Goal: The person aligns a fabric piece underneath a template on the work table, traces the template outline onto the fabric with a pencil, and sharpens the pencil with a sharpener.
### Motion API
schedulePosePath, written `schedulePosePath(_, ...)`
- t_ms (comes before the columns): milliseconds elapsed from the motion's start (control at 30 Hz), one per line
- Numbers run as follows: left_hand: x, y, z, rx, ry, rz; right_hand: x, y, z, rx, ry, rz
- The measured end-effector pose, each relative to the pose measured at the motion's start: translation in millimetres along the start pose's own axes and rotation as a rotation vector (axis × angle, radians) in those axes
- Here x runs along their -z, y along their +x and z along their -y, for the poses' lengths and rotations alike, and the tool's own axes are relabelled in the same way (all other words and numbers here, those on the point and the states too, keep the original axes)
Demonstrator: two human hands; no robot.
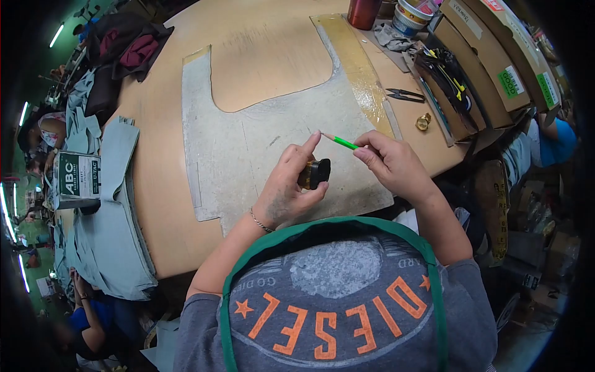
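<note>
A large grey pattern sheet point(248, 142) with a deep cut-out and tape along its edges lies on the wooden table point(167, 235). Over its middle, my left hand point(291, 180) is wrapped round a small black and yellow object point(315, 174), with the index finger stretched out. My right hand point(390, 162) pinches a green pencil point(342, 142) near its rear end. The pencil's sharpened tip points left and is close to my left index fingertip; whether they touch, I cannot tell.
Grey-green fabric pieces point(108, 242) and an ABC tin point(79, 177) are at the left. Dark cloth point(121, 46) lies back left. At the right are black snips point(406, 95), a brass-coloured object point(423, 121), cardboard boxes point(483, 56) and a red cup point(364, 12). Other people sit beyond the left edge.
</note>
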State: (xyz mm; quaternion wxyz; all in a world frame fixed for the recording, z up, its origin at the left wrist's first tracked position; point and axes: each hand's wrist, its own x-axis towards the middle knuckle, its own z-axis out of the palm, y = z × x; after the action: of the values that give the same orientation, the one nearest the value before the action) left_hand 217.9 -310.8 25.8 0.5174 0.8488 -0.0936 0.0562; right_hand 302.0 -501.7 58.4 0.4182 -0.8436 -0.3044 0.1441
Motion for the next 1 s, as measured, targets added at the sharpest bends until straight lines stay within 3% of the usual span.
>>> schedulePosePath(733,-1.1,-1.6,0.9,0.011,0.003,0.004,-11.4,-1.4,-3.0,0.207,-0.151,-0.158)
schedulePosePath(833,-4.6,-1.6,1.5,-0.007,-0.059,-0.048,-14.1,0.8,-4.4,0.049,0.027,-0.149)
schedulePosePath(933,-6.5,0.7,-0.7,0.013,-0.107,-0.072,-19.4,6.2,-9.4,-0.245,0.214,0.021)
schedulePosePath(1000,-8.2,-0.4,3.3,-0.013,-0.032,-0.075,-35.9,7.2,-18.5,-0.255,0.319,0.127)
